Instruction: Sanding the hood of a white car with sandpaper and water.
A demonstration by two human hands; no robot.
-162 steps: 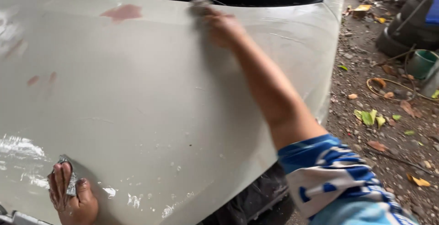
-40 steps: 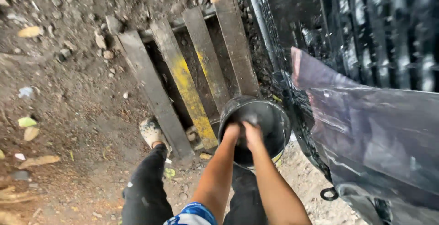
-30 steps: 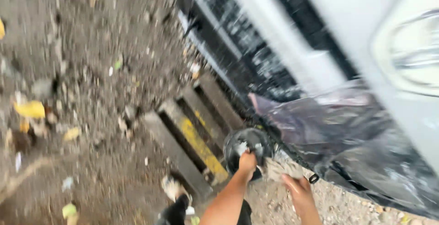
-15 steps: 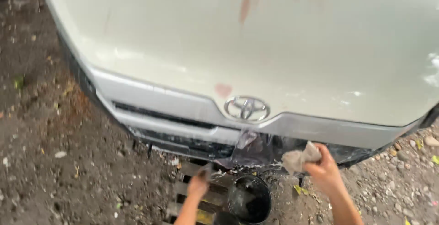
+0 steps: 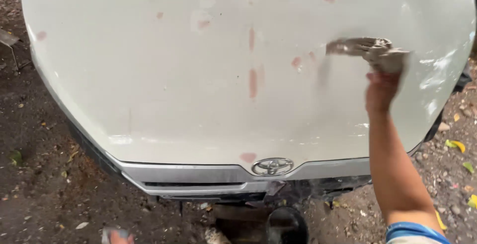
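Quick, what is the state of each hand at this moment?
Left hand: only its fingertips show at the bottom edge, against a small grey piece; grip cannot be told.
Right hand: closed on a grey rag over the white hood.

A white car hood fills most of the view, with reddish primer patches spread on it. A grey wet rag lies on its right part. Under the car is dirt ground with yellow leaves and small stones. A black bucket stands on the ground before the bumper.
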